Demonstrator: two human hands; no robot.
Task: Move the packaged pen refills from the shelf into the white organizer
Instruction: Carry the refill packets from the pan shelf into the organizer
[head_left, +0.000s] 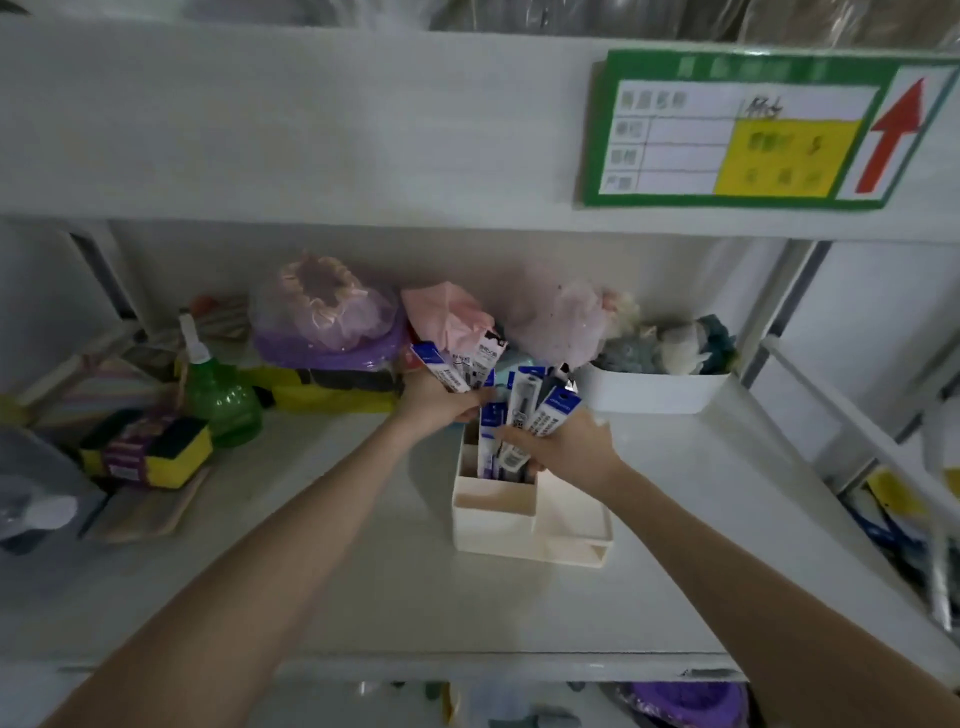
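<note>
A white organizer (493, 525) with several compartments stands on the shelf, in the middle of the view. My right hand (566, 449) grips a bunch of blue-and-white refill packs (540, 410), their lower ends down in the organizer's back compartment. My left hand (441, 402) holds a second bunch of refill packs (462, 366) just behind and to the left of the organizer, above the shelf. The packs fan out upward from both hands.
A green spray bottle (221, 395) and a pack of yellow sponges (150, 454) sit at the left. Bagged items in purple and pink (327, 317) crowd the back. A white bin (654, 392) of soft things stands at the back right. A green label (753, 130) hangs above.
</note>
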